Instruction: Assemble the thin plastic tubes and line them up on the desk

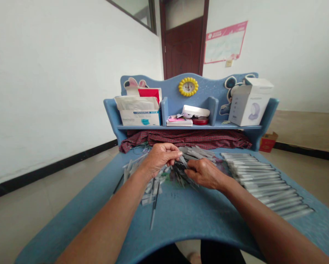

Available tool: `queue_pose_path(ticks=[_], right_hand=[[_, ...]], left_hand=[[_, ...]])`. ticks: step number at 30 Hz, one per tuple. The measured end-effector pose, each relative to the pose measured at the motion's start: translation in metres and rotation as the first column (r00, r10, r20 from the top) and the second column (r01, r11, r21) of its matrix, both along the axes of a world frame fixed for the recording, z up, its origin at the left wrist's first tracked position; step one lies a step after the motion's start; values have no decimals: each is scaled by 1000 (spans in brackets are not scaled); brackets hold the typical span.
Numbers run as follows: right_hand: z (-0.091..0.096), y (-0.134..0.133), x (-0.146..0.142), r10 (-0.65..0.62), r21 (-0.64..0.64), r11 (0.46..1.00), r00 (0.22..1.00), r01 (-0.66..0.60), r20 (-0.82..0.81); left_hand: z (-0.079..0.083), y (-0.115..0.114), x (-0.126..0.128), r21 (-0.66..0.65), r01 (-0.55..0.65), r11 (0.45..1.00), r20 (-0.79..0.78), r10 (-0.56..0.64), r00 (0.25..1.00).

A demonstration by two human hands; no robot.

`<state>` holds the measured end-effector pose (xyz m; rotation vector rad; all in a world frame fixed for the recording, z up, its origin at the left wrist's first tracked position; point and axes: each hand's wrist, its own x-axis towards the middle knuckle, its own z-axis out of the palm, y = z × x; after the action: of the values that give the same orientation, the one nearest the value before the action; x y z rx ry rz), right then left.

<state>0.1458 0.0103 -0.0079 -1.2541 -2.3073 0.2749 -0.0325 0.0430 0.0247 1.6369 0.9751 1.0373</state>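
My left hand (164,157) pinches the upper end of a narrow, greyish plastic sleeve (183,160) between thumb and fingertips. Close beside it, my right hand (204,173) is closed near the sleeve's lower end; what its fingers hold is hidden. Beneath both hands lies a loose pile of thin dark sticks (178,175). More flat grey sleeves (198,151) are heaped just behind. Clear plastic pieces (150,190) are scattered by my left forearm, with one dark-and-clear stick (154,212) lying apart toward me.
Slim sleeved sticks (266,183) lie in a row on the right of the blue table (181,220). A folded checked cloth (186,138) runs beneath the shelf. On the shelf stand a mask box (141,115), a white carton (249,104) and a red round case (200,121).
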Motion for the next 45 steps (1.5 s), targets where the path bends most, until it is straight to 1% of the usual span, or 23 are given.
queue_pose_path(ticks=[5, 9, 12, 14, 16, 19, 21, 23, 27, 31, 33, 36, 38, 41, 43, 45], right_hand=[[-2, 1, 0, 6, -21, 1000, 997, -8, -81], [-3, 2, 0, 32, -53, 998, 986, -41, -163], [-6, 3, 0, 31, -92, 994, 967, -56, -254], [-8, 4, -1, 29, -139, 987, 938, -81, -345], [-11, 5, -2, 38, -200, 969, 889, -144, -457], [-13, 7, -3, 37, -289, 919, 791, -267, -611], [-13, 8, -3, 23, -321, 893, 747, -314, -664], [-12, 8, -3, 21, -333, 883, 736, -331, -677], [-8, 5, -2, 23, -355, 870, 746, -343, -665], [-2, 0, -4, -9, -398, 853, 751, -338, -660], [-1, -1, -5, -30, -417, 841, 740, -345, -672], [-3, 1, -6, -58, -425, 825, 692, -372, -719], [-5, 2, -8, -76, -410, 829, 649, -381, -757], [-8, 5, -9, -90, -371, 850, 590, -374, -802], [-8, 5, -10, -95, -363, 858, 583, -363, -807], [-9, 5, -11, -100, -371, 864, 606, -340, -789]], left_hand=[[3, -1, 1, 20, -49, 999, 17, 49, 999], [4, 0, -2, 9, -47, 999, 46, 46, 998], [5, 1, -5, -14, -45, 999, 63, 46, 997], [6, 1, -6, -33, -38, 999, 72, 41, 997], [7, 1, -8, -44, -33, 998, 79, 36, 996], [9, 0, -9, -53, -19, 998, 89, 24, 996], [9, 0, -9, -57, -10, 998, 98, 16, 995], [9, -1, -9, -59, -4, 998, 105, 10, 994], [8, -1, -8, -58, -1, 998, 116, 7, 993], [6, 1, -8, -52, -3, 999, 126, 10, 992], [5, 2, -8, -54, -4, 999, 129, 11, 992], [5, 2, -8, -55, -12, 998, 136, 20, 991], [5, 1, -6, -55, -19, 998, 135, 26, 991], [6, -2, -4, -59, -23, 998, 133, 31, 991], [6, -3, -2, -67, -18, 998, 139, 27, 990], [5, -3, -2, -77, -10, 997, 143, 21, 990]])
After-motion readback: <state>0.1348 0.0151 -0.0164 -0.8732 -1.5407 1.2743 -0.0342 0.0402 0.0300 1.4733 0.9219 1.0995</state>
